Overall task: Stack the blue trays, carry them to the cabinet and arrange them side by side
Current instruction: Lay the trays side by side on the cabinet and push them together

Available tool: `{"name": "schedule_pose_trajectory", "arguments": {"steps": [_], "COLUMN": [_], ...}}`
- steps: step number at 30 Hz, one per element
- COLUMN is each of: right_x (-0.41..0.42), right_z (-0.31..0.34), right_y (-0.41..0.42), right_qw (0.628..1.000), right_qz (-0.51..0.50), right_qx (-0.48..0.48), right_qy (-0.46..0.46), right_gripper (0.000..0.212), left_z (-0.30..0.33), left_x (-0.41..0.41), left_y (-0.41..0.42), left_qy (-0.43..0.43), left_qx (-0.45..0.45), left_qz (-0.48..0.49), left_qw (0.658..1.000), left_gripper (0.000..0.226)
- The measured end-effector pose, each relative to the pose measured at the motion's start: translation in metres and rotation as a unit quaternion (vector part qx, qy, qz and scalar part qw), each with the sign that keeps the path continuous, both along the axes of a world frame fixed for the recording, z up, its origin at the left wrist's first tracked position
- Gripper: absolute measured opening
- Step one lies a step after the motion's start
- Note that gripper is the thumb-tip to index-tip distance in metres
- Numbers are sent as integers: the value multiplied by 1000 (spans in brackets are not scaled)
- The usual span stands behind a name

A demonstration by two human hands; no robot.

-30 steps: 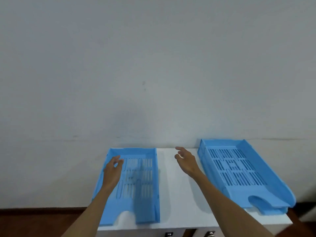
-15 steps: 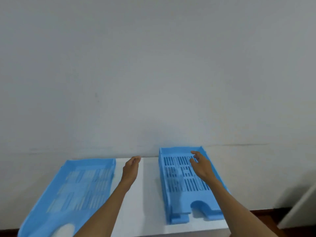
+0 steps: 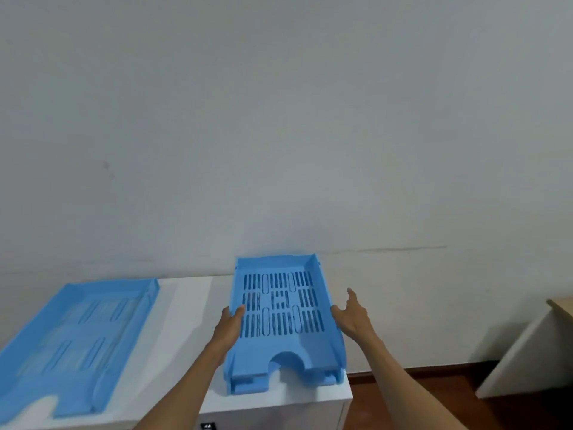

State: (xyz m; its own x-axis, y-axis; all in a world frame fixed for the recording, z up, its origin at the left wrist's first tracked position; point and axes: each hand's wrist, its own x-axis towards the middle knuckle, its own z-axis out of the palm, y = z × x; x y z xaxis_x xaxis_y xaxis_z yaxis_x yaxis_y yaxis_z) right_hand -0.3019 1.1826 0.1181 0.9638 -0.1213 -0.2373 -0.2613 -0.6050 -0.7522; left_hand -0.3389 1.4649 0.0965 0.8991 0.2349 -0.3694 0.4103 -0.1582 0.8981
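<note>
The right-hand blue tray [image 3: 283, 308] looks light, stiff, slick plastic — best gripped by its long side walls, where the left hand [image 3: 231, 322] clasps and the right hand [image 3: 352, 315] hovers spread, touching nothing.

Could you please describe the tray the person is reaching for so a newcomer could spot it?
On the white cabinet top against the wall, find the blue tray on the right. Unlike the tray on the left, it sits between the left hand and the right hand, atop another tray.
</note>
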Motion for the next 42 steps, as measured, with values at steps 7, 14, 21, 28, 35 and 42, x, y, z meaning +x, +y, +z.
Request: {"name": "schedule_pose_trajectory", "arguments": {"steps": [7,14,21,28,35,42], "right_x": [-5,-14,0,22,8,-12], "right_z": [-17,-22,11,64,50,4], "right_y": [-1,3,16,78,171,240], "right_qw": [995,995,985,970,974,985], "right_qz": [43,41,-18,-37,16,65], "right_qx": [83,92,136,164,126,67], "right_qy": [17,-18,-101,-177,-190,-146], "right_gripper": [42,32,27,39,34,34], "left_z": [-2,-9,28,83,66,27], "left_x": [-5,-9,-3,8,-22,-54], "left_y": [-8,-12,0,67,155,233], "left_qy": [-14,-29,-99,-198,-165,-136], "left_qx": [16,49,66,167,202,213], "left_qz": [30,45,60,86,117,105], "left_qw": [999,997,991,962,958,962], "left_gripper": [41,36,34,31,24,21]}}
